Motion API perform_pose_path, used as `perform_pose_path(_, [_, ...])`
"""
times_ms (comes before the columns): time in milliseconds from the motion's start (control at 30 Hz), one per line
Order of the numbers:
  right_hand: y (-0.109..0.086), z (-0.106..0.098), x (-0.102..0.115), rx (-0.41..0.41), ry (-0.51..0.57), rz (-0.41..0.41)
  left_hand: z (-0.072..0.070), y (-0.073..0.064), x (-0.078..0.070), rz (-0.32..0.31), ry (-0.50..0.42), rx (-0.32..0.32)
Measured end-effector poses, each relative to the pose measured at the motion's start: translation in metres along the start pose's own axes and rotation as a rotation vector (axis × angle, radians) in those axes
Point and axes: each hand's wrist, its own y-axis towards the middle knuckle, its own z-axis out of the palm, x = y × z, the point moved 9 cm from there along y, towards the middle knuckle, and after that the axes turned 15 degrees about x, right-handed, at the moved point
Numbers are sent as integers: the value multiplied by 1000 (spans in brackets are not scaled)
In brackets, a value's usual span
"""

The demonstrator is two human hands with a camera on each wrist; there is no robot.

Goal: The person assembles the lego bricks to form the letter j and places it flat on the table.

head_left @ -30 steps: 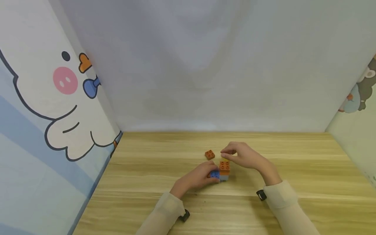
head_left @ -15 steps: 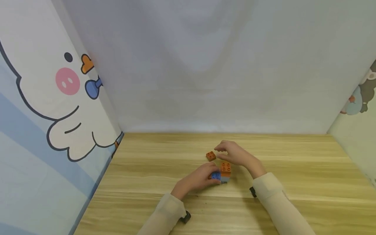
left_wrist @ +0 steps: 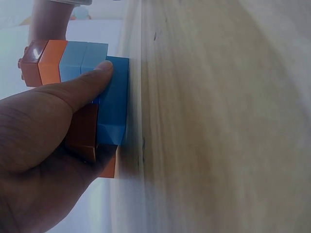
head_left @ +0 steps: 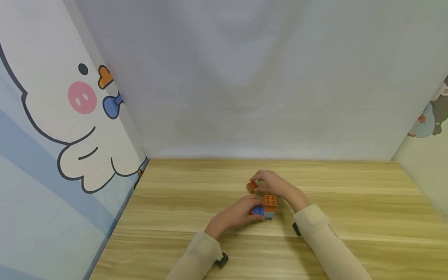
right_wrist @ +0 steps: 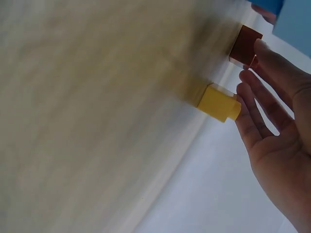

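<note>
My left hand [head_left: 238, 212] grips a small structure of toy building bricks on the table. In the head view, a blue brick [head_left: 258, 210] shows between its fingers, beside a taller stack with an orange brick [head_left: 270, 200] on top. Seen from the left wrist, the thumb presses on a blue lower brick [left_wrist: 114, 104], with light-blue and orange bricks stacked next to it. Beyond this structure, my right hand [head_left: 274, 184] pinches a loose brownish-orange brick [head_left: 251, 187] between thumb and index finger. That brick [right_wrist: 245, 46] appears dark red in the right wrist view, still at the tabletop.
A yellow brick [right_wrist: 217, 103] stands on the table by the right hand's other fingers; the head view hides it behind that hand. The wooden table [head_left: 196, 179] ends at a pale backdrop [head_left: 224, 116]. A cartoon-printed wall [head_left: 45, 109] borders the left.
My right hand has moved left from behind the orange-topped stack to the loose brownish-orange brick, and its fingers have closed round it. The left hand keeps its hold on the structure.
</note>
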Motion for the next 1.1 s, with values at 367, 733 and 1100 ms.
perform_pose_path(367, [1, 1, 0, -5, -22, 4, 0, 0, -1, -2, -1, -5])
perform_pose_path(733, [-17, -12, 4, -48, 32, 12, -1, 1, 1, -4, -3, -18])
perform_pose_path(1100, [-40, -27, 17, -110, 67, 15, 1, 2, 1, -3, 2, -13])
